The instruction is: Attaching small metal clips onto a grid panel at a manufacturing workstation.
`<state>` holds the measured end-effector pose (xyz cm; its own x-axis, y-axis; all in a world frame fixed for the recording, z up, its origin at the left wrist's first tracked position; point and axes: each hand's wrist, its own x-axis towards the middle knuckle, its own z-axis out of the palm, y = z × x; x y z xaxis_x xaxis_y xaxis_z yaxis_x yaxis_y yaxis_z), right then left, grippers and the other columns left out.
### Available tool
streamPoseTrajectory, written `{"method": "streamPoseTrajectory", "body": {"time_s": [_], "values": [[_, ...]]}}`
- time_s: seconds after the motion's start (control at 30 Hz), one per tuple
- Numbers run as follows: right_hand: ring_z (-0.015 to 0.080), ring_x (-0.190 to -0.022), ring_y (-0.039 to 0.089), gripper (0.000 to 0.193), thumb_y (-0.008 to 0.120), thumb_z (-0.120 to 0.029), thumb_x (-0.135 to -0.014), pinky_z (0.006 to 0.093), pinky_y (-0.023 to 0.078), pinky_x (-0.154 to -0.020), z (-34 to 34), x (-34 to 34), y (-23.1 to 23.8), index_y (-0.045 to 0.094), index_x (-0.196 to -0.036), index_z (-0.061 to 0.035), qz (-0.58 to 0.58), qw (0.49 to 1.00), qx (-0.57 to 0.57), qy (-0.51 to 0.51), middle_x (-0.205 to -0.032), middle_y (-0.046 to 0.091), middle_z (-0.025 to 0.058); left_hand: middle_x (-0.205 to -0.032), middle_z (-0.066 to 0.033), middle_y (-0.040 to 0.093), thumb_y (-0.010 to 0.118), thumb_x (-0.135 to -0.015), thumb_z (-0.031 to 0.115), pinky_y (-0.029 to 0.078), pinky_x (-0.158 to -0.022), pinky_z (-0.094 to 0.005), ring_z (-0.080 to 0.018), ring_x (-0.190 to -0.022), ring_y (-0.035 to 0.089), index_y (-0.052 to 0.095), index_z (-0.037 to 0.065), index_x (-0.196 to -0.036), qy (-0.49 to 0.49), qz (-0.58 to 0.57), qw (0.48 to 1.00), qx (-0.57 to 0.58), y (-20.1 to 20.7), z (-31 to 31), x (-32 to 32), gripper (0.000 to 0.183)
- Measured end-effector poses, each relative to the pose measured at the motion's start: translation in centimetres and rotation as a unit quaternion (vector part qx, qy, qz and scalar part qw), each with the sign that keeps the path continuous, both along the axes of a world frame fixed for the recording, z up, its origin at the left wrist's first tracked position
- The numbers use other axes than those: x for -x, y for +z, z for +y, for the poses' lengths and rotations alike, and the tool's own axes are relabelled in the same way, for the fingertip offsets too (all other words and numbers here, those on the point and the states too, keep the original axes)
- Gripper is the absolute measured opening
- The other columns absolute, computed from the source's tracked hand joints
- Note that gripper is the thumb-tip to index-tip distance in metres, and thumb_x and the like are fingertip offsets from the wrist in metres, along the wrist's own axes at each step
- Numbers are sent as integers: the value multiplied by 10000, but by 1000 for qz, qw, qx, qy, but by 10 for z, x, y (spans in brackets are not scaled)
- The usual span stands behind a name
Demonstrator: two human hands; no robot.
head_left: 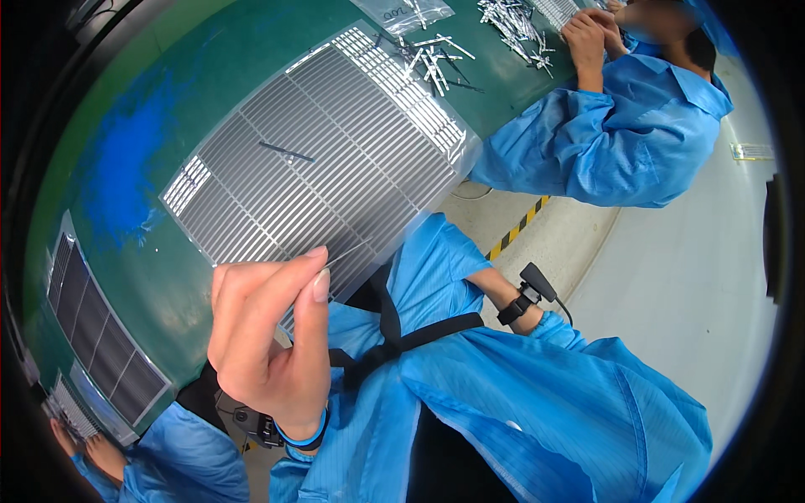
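Observation:
My left hand (272, 335) is closed in a pinch, thumb against fingertips, on a thin, narrow strip (350, 250) that juts out to the upper right. It hovers over the near edge of a large sheet (327, 142) in clear film, lined with rows of narrow grey and silvery strips. One loose dark strip (287, 152) lies across the sheet's rows. At the right, my right forearm shows with a black wristband (521, 307) and a small black clip on a cable. Blue cloth hides my right hand, so its fingers cannot be made out.
Loose silvery strips (436, 63) lie beyond the sheet beside a clear bag (402, 12). Another pile (516, 29) sits near a co-worker in blue (620, 126). A dark panel (101, 327) is on the green table (180, 277) at left, near another person's hands (105, 457).

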<state>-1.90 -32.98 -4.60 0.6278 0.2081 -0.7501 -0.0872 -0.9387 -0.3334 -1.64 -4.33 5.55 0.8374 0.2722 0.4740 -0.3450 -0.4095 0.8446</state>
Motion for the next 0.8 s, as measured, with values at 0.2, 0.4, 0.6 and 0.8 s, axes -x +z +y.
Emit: {"method": "streamPoseTrajectory", "body": {"time_s": [0.2, 0.4, 0.6, 0.8], "values": [[399, -1297, 556, 547, 545, -232, -983, 411, 460, -1079, 0, 22, -11, 479, -1444, 53, 14, 999, -40, -27, -1413, 549, 292, -785, -108, 694, 752, -716, -106, 395, -655, -312, -203, -676, 572, 767, -38, -952, -8, 6, 1000, -21, -1, -3, -2, 246], [388, -1297, 559, 552, 539, -262, -995, 405, 456, -1083, -23, 76, -21, 480, -1456, 34, 37, 985, -106, -131, -1423, 550, 278, -771, -113, 681, 725, -732, -107, 396, -662, -315, -215, -683, 563, 760, -50, -950, -33, 31, 998, -40, -7, -18, -7, 227], [377, -1298, 563, 557, 534, -293, -1007, 399, 453, -1088, -14, 104, -85, 482, -1468, 15, 16, 944, -212, -252, -1434, 551, 263, -866, -103, 626, 635, -928, -71, 428, -679, -247, -156, -774, 569, 708, -88, -1056, -88, 46, 988, -118, -3, -28, -7, 148], [367, -1298, 566, 562, 528, -323, -1019, 393, 449, -1092, -17, 100, -145, 484, -1480, -4, -10, 885, -298, -357, -1444, 553, 248, -880, -67, 608, 614, -1012, 45, 419, -728, -251, -122, -791, 539, 703, -84, -1063, -2, 83, 984, -160, 11, -48, -2, 165]]}}
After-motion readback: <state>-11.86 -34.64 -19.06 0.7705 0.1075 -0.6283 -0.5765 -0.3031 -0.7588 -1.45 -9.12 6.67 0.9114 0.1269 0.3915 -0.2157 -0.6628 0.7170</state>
